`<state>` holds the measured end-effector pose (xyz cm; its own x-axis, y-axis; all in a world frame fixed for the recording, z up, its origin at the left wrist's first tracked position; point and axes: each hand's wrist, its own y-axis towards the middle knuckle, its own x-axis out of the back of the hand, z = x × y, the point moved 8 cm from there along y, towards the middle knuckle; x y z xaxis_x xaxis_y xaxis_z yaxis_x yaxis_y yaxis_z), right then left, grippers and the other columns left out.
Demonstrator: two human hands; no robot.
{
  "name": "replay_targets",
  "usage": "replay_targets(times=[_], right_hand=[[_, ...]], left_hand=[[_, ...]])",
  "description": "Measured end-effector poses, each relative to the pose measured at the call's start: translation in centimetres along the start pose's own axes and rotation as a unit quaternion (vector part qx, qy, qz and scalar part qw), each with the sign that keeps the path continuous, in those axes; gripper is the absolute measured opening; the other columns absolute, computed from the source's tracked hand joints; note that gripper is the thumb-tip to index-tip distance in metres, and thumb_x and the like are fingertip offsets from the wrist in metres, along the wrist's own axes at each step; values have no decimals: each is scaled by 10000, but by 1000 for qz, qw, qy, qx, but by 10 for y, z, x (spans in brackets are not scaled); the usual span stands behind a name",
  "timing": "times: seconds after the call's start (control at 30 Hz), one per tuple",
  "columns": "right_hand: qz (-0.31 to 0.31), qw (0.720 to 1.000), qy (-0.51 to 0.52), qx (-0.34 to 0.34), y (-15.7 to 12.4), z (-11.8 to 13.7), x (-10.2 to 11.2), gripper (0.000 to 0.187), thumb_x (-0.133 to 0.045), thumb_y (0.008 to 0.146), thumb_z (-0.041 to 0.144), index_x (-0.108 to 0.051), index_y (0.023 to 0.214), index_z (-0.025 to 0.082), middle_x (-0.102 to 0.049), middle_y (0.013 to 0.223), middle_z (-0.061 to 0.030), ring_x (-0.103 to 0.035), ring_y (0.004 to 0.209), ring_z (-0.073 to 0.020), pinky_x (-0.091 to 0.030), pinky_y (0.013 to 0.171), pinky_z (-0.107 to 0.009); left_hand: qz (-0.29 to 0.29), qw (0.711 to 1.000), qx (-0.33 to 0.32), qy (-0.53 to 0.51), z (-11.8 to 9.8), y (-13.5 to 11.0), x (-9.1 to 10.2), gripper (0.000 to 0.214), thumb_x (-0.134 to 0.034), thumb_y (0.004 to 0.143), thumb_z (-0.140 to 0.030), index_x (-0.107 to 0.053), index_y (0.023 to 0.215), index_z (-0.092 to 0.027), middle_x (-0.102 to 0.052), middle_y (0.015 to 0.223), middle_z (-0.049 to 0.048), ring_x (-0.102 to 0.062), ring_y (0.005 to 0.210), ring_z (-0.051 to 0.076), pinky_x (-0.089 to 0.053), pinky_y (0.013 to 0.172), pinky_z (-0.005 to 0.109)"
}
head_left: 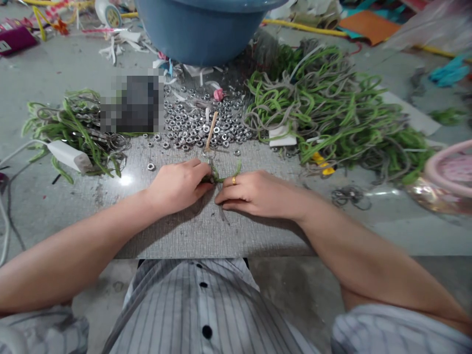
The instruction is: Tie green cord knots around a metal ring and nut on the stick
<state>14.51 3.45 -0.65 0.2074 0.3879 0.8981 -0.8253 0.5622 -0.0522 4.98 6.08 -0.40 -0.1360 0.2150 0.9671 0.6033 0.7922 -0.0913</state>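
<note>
My left hand and my right hand rest close together on a grey board, fingers curled. Between them they pinch a short green cord, its ends sticking up between the fingertips. A gold ring sits on a finger of my right hand. Just beyond the hands lies a heap of small metal nuts with a thin wooden stick lying on it. One loose nut lies left of my left hand.
A big tangle of green and grey cords fills the right. A smaller bundle with metal rings lies left, beside a white block. A blue tub stands behind. A pink rim shows at the right edge.
</note>
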Motion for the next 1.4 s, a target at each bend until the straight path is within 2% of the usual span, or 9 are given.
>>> replay_targets(times=[0.13,0.27,0.37,0.47,0.57,0.7,0.97,1.13,1.4], right_hand=[[-4,1000,-12,6,3,7,-2,143,-571,913,221,-713,911,201,-719,887,-25,-650,748,-150,-395,627,-254],[-31,999,-29,9,4,12,-1,192,-505,945,241,-668,864,181,-694,853,-44,-621,700,-151,-389,604,-263],[-119,992,31,16,3,10,9,194,-464,960,244,-634,886,190,-685,936,-63,-624,765,-148,-444,678,-264],[-235,965,117,-8,0,-4,20,142,-486,943,240,-607,880,203,-693,940,-56,-636,844,-155,-473,761,-276],[-278,944,159,-72,-1,-21,19,131,-525,920,287,-616,880,201,-690,800,-25,-609,687,-140,-456,646,-262],[-287,936,172,-106,3,-27,17,156,-538,903,306,-634,860,190,-666,712,-1,-543,575,-112,-412,574,-243],[-262,959,63,-94,9,-24,13,155,-521,908,236,-670,892,195,-725,866,-41,-642,771,-166,-444,693,-275],[-251,963,7,-93,10,-24,9,212,-486,929,245,-688,932,183,-719,909,-68,-649,803,-190,-441,675,-290],[-210,973,-13,-95,8,-18,8,270,-460,921,268,-714,961,184,-690,994,-87,-644,848,-196,-466,712,-308]], left_hand=[[-16,999,-13,25,-3,1,0,216,-535,906,-316,-656,1004,-165,-712,956,81,-684,870,240,-438,604,280],[-16,999,-10,32,-4,2,0,203,-517,903,-293,-662,973,-168,-716,916,72,-685,847,230,-418,591,274],[-1,1000,-13,23,-2,3,-1,206,-519,893,-295,-660,967,-163,-717,906,71,-684,836,229,-421,597,278],[0,1000,-14,14,1,3,-1,216,-532,883,-313,-661,975,-167,-717,891,67,-683,824,227,-430,604,278],[-3,1000,-12,7,4,3,-1,220,-540,882,-315,-670,984,-170,-720,897,68,-685,838,228,-446,619,275],[-2,1000,-5,-7,6,4,-3,229,-566,873,-332,-689,997,-184,-720,887,64,-684,843,231,-457,625,277],[3,1000,-7,-9,8,4,-4,221,-602,861,-324,-713,1000,-192,-728,897,61,-685,851,230,-488,670,292],[6,1000,-18,-18,7,4,-3,216,-584,878,-307,-715,1011,-197,-731,898,53,-687,857,220,-501,690,289],[10,1000,-17,-15,6,3,-1,220,-538,914,-309,-700,989,-181,-732,918,56,-688,862,217,-490,693,285]])
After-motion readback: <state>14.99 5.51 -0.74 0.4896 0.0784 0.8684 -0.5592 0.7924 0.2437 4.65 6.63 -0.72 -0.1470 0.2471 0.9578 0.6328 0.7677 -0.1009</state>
